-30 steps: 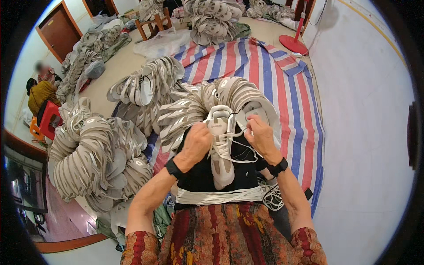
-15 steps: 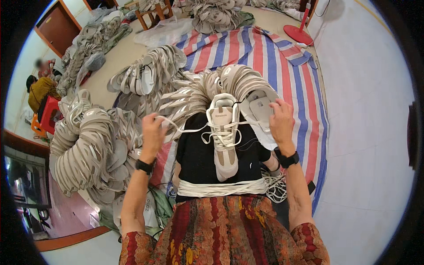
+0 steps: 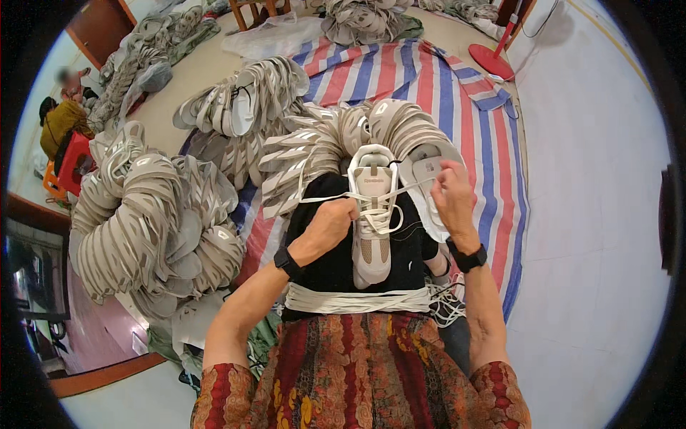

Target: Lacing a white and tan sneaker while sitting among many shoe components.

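A beige and white sneaker upper [image 3: 373, 214] lies on the black cloth [image 3: 314, 250] over my lap, its toe pointing toward me. A cream shoelace [image 3: 411, 187] runs through its eyelets, with a loop on the right side. My right hand [image 3: 455, 200] pinches one lace end and holds it taut, out to the right. Against the shoe's left side, my left hand [image 3: 330, 227] is closed at the lacing, on the shoelace as it appears; its fingertips are partly hidden. The other lace end hangs loose beyond my left hand.
A bundle of cream laces [image 3: 357, 301] lies across my lap. Strung shoe uppers [image 3: 136, 222] are heaped at left, with more [image 3: 343, 136] just beyond the sneaker. A striped sheet [image 3: 421, 79] covers the floor. A red stand base [image 3: 491, 62] is far right; people [image 3: 63, 129] sit far left.
My left hand has let go of its lace end and moved right and inward to the shoe's side. My right hand still holds its lace end. The view has shifted slightly.
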Available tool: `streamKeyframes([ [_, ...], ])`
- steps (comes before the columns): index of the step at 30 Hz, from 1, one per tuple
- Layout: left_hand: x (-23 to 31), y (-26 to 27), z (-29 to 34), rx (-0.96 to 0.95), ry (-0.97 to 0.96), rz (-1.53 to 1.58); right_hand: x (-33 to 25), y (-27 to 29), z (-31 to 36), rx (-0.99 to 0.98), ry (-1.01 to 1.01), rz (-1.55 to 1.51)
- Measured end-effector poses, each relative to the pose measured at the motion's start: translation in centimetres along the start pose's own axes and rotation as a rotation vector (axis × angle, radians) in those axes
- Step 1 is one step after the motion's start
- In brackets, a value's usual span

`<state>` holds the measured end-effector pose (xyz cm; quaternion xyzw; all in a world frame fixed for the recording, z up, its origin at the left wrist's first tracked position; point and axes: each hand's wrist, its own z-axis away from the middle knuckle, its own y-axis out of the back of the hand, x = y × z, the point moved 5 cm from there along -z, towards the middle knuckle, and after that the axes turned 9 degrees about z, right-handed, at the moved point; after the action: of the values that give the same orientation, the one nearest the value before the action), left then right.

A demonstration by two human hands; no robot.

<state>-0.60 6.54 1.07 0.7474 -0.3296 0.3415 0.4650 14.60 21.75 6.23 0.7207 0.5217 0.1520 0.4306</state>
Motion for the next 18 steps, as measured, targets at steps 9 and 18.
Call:
streamKeyframes([
  [9, -3.0, -0.3, 2.6, 0.159, 0.854, 0.942, -1.0, -5.4, 0.9, -0.595, -0.445, -0.751],
  [18, -3.7, -2.0, 2.8, 0.285, 0.79, 1.583, -2.4, -5.6, 1.0, -0.511, -0.265, -0.676],
])
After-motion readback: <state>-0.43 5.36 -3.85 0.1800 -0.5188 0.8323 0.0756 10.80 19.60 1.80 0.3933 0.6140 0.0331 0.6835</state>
